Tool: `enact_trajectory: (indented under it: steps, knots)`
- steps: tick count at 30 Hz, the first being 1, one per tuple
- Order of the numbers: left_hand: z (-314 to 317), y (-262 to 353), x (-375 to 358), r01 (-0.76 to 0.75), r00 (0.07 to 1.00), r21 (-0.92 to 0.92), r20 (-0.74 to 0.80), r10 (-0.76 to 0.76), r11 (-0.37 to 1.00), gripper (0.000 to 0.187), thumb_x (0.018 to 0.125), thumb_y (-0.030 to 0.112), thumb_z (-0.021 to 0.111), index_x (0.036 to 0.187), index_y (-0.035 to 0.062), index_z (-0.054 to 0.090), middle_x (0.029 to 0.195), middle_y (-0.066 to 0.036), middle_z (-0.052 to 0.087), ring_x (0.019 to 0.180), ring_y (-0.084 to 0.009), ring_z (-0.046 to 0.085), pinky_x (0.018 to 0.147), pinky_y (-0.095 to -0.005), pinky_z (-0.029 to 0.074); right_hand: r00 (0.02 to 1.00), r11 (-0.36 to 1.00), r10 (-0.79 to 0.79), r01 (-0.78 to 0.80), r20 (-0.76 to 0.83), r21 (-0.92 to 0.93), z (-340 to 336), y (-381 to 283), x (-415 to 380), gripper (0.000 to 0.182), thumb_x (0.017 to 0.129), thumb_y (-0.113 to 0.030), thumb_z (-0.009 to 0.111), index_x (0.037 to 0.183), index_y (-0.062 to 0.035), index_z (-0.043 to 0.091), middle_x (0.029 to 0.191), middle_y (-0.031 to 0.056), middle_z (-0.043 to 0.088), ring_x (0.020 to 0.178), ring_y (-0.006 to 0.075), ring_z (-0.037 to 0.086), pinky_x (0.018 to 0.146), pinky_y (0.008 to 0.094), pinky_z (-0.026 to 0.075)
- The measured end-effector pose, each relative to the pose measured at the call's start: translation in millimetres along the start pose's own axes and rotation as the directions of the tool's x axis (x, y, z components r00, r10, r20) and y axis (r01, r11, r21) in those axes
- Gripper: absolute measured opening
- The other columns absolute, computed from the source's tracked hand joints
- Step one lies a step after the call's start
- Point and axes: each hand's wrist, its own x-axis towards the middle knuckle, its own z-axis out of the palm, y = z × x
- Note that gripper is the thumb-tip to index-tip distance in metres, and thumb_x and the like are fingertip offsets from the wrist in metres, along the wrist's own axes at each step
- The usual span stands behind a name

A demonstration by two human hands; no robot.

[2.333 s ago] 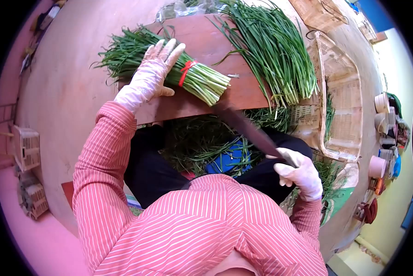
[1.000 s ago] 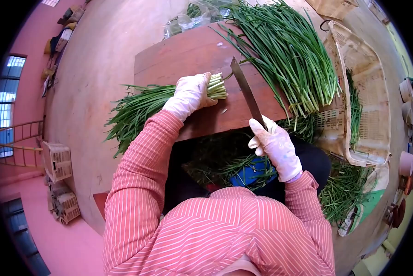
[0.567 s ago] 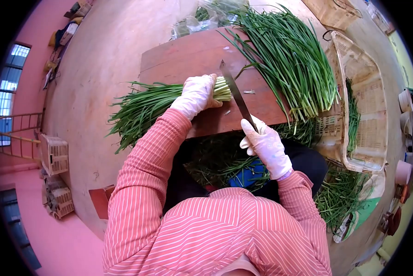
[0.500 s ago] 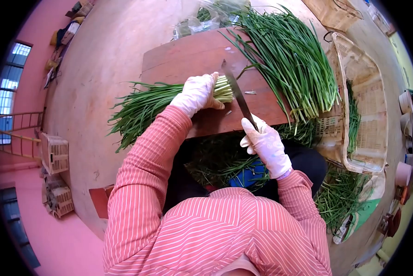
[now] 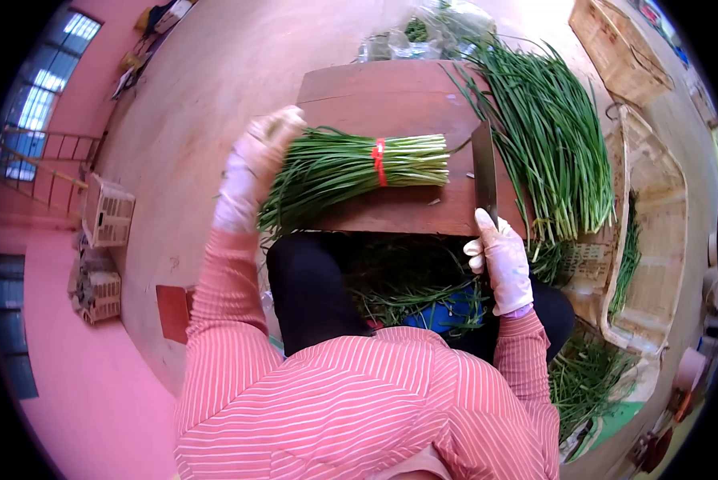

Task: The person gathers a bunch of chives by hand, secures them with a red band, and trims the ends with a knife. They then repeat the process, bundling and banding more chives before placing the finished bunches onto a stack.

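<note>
A bundle of long green stalks, tied with a red band, lies across the reddish wooden board, its pale cut ends pointing right. My left hand, in a whitish glove, is raised at the bundle's leafy left end with its fingers curled; whether they hold anything is hidden. My right hand, also gloved, grips the handle of a knife. The blade points away from me, just right of the cut ends. Beyond it a large loose pile of green stalks covers the board's right side.
At the right stands a pale plastic crate with a few stalks inside, and another crate lies farther back. Clear plastic bags are behind the board. Loose trimmings lie at the lower right. A blue object shows below the board.
My left hand has let go of the bundle and moved left, uncovering the red band. The knife, in my right hand, has turned more upright. The view has shifted.
</note>
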Motion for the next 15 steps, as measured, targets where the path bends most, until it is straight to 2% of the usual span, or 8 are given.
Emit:
enact_trajectory:
  steps: [1,2,4,6,9,11,13,15]
  knots:
    - [14,3,-26,-0.160,0.987,0.166,0.010,0.161,0.973,0.031,0.091,0.027,0.065,0.109,0.0020,0.069,0.106,-0.007,0.069,0.099,-0.0134,0.062,0.093,-0.0277,0.046,1.000,1.000,-0.008,0.008,0.024,-0.018,1,2,4,0.040,0.096,-0.041,0.058,0.113,-0.0054,0.059,0.062,0.0017,0.061,0.041,0.0057,0.048,0.041,0.0192,0.038]
    - [28,8,-50,-0.078,0.995,0.125,0.069,0.070,0.989,0.027,0.092,0.026,0.063,0.106,0.0040,0.071,0.107,-0.008,0.070,0.100,-0.0156,0.064,0.094,-0.0289,0.047,1.000,0.998,0.006,-0.004,0.025,-0.062,2,4,10,0.038,0.095,-0.041,0.059,0.109,-0.0064,0.060,0.062,0.0016,0.062,0.042,0.0060,0.048,0.041,0.0198,0.038]
    - [54,1,-84,-0.206,0.945,0.138,0.286,0.160,0.969,0.024,0.092,0.025,0.064,0.105,0.0062,0.072,0.108,-0.010,0.070,0.103,-0.0209,0.064,0.094,-0.0318,0.048,0.999,0.992,0.013,-0.009,0.031,-0.126,5,3,20,0.033,0.095,-0.041,0.059,0.099,-0.0086,0.060,0.062,0.0016,0.062,0.042,0.0069,0.048,0.040,0.0210,0.039]
    - [74,3,-100,-0.112,0.879,0.053,0.470,0.075,0.992,0.036,0.091,0.034,0.063,0.111,0.0050,0.070,0.108,-0.013,0.069,0.105,-0.0256,0.064,0.094,-0.0352,0.048,0.999,0.989,0.019,-0.012,0.046,-0.149,5,3,31,0.031,0.096,-0.041,0.058,0.096,-0.0100,0.058,0.063,0.0021,0.062,0.042,0.0075,0.048,0.040,0.0218,0.039]
    - [102,-27,-109,-0.136,0.826,0.059,0.558,0.080,0.989,0.041,0.093,0.038,0.058,0.114,0.0040,0.068,0.109,-0.015,0.069,0.103,-0.0287,0.064,0.093,-0.0359,0.048,0.996,0.986,-0.003,0.017,0.086,-0.168,-2,10,54,0.031,0.096,-0.041,0.056,0.098,-0.0102,0.059,0.065,0.0020,0.062,0.043,0.0077,0.047,0.041,0.0225,0.039]
    - [99,-22,-109,-0.138,0.772,0.228,0.635,-0.040,0.964,0.043,0.092,0.038,0.058,0.114,0.0030,0.067,0.106,-0.016,0.070,0.099,-0.0307,0.065,0.090,-0.0353,0.049,0.992,0.988,0.004,0.015,0.128,-0.151,-11,11,62,0.032,0.096,-0.041,0.057,0.106,-0.0107,0.063,0.064,0.0009,0.061,0.042,0.0074,0.046,0.040,0.0223,0.038]
    - [103,-30,-110,-0.134,0.780,0.190,0.625,-0.014,0.973,0.042,0.090,0.039,0.059,0.113,0.0048,0.068,0.103,-0.016,0.070,0.096,-0.0322,0.066,0.087,-0.0360,0.051,0.995,0.991,0.013,0.001,0.097,-0.135,-17,8,60,0.033,0.096,-0.040,0.057,0.112,-0.0117,0.065,0.063,-0.0002,0.060,0.042,0.0071,0.045,0.040,0.0216,0.037]
    - [100,-24,-107,-0.064,0.717,0.247,0.685,-0.127,0.967,0.039,0.091,0.038,0.058,0.112,0.0076,0.068,0.103,-0.016,0.069,0.096,-0.0323,0.066,0.085,-0.0371,0.051,0.999,0.988,-0.029,0.032,0.020,-0.150,-30,14,70,0.033,0.097,-0.041,0.056,0.110,-0.0122,0.065,0.063,-0.0002,0.059,0.042,0.0070,0.045,0.040,0.0216,0.037]
